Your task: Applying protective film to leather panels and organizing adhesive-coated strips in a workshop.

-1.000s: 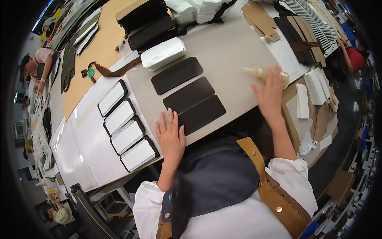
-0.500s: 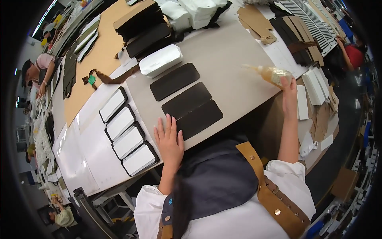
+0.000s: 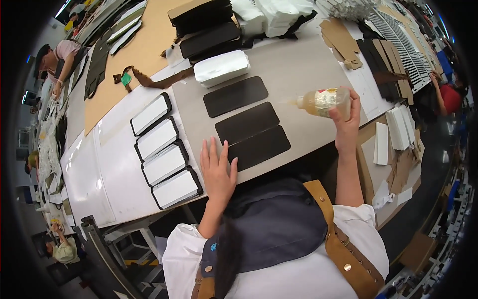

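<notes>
My right hand is wrapped round a clear squeeze bottle of yellowish liquid, tipped sideways above the grey board with its nozzle to the left. My left hand lies with fingers stretched out, its tips by the left end of the nearest dark rounded panel. Two more dark panels lie beyond it: a middle one, its edge against the nearest, and a far one set apart. Left of my left hand stand several white stacks with black edging in a row.
Behind the panels sits a white stack, with black piles and white bundles farther back. A brown strip lies at the left. Cardboard pieces rest at the back right. Co-workers stand beyond the table.
My right hand has brought the bottle left, nearer the dark panels, and turned it more level. My left hand stays beside the nearest panel. The whole view has shifted slightly.
</notes>
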Demonstrator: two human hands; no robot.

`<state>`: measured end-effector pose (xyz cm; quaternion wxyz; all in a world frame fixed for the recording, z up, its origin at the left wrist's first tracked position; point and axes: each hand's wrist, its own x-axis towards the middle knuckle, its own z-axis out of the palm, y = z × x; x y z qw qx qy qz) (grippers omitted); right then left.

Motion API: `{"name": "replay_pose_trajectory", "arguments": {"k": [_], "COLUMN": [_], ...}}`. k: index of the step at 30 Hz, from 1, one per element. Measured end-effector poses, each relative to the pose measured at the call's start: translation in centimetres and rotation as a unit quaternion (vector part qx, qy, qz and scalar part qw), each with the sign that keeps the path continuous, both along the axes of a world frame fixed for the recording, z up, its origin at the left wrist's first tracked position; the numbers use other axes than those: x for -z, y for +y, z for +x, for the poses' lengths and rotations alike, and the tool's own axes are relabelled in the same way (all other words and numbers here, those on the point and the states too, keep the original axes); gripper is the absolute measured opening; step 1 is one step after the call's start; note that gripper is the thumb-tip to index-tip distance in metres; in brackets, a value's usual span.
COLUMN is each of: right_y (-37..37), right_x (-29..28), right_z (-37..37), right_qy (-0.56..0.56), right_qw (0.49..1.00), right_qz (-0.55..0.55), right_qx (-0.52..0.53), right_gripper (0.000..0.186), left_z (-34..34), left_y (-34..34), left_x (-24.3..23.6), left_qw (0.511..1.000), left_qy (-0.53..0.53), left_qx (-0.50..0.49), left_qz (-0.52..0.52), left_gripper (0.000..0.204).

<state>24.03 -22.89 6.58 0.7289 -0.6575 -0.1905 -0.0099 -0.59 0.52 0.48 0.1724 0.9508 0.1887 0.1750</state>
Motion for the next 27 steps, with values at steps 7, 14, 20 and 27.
{"name": "replay_pose_trajectory", "arguments": {"k": [7, 14, 20, 27], "right_y": [2.0, 2.7, 3.1, 2.4], "right_x": [1.3, 1.5, 2.0, 3.0], "right_z": [-1.3, -1.4, -1.5, -1.0], "right_qy": [0.003, -0.011, -0.014, 0.04], "right_qw": [0.999, 0.998, 0.998, 0.999], "right_qz": [-0.037, -0.065, -0.04, 0.001], "right_qx": [-0.014, -0.008, 0.036, 0.021], "right_gripper": [0.064, 0.063, 0.063, 0.063], "left_z": [-0.3, -0.1, -0.1, 0.0], "left_y": [0.1, 0.1, 0.2, 0.2], "left_x": [0.1, -0.1, 0.0, 0.0], "left_qw": [0.999, 0.999, 0.999, 0.999], "left_qy": [-0.024, -0.034, -0.027, -0.028], "left_qx": [-0.009, -0.01, -0.011, -0.01], "left_qz": [-0.024, -0.035, -0.038, -0.031], "left_gripper": [0.049, 0.047, 0.046, 0.045]}}
